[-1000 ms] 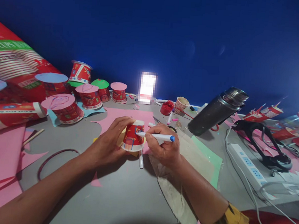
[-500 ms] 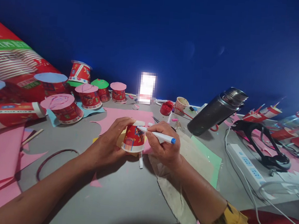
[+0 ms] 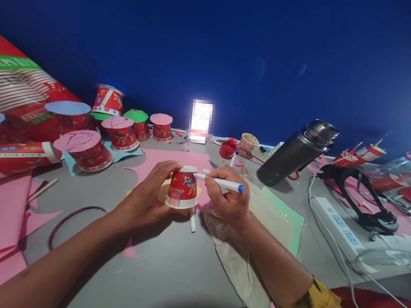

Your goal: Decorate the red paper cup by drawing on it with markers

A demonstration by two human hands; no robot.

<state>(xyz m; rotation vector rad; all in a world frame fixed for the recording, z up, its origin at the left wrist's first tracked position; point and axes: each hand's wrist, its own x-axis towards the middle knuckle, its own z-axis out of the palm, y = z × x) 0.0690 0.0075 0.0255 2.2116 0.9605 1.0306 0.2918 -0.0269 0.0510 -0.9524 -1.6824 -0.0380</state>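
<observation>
My left hand [image 3: 149, 187] is closed around the left side of a red paper cup [image 3: 183, 190] with a white rim, held upside down over the table. Blue and yellow drawings or prints cover the cup's red side. In my right hand [image 3: 231, 198] is a white marker [image 3: 221, 182] with a blue end, its tip pointing left at the cup's upper right side. Whether the tip touches the cup is hard to tell. Beneath the cup lie pink paper [image 3: 176, 157] and a white marker cap or pen [image 3: 192, 222].
Several upturned red cups with paper discs [image 3: 85, 149] stand at the left, beside a pack of paper cups [image 3: 19, 82]. A dark thermos [image 3: 293, 154] leans at the right. Farther right are a power strip [image 3: 338, 226] and a black strap frame [image 3: 362, 199]. A cloth [image 3: 239, 266] lies near my right forearm.
My right hand has drawn the marker slightly to the right, away from the cup's middle. The cup has shifted a little left in view, still in my left hand.
</observation>
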